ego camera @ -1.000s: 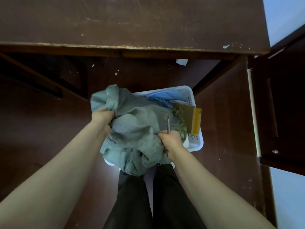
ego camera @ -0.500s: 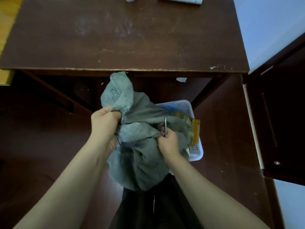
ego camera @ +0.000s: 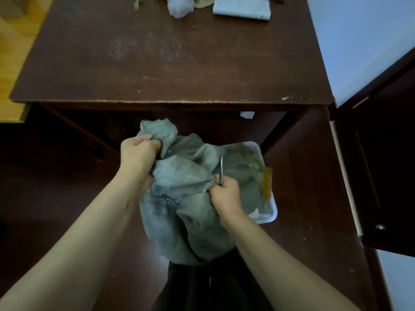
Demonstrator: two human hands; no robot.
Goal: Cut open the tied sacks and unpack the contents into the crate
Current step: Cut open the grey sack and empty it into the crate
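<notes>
Here, a person stands over a white crate [ego camera: 270,213] on the floor in front of a dark wooden table [ego camera: 170,63], holding a limp grey sack [ego camera: 186,209] above it. The left hand [ego camera: 140,151] clenches a bunch of the sack's upper edge. The right hand [ego camera: 225,195] grasps a fold lower down together with a thin metal blade [ego camera: 221,169] whose tip points up; whether it is a knife or closed scissors cannot be told. The sack hangs over the crate's left part and hides most of it, while a yellow-brown item [ego camera: 267,182] shows inside along the right wall. The risk, judging from the grip, lies in the blade sharing a fist with loose cloth: a hard tug by the left hand could drag fabric across the edge, or swing the point toward the left forearm. Anything remaining inside could also drop past the rim, since the sack's lowest folds hang on the person's side of the crate. At the table's far edge lie a crumpled grey bundle [ego camera: 179,6] and a folded cloth [ego camera: 241,9].
</notes>
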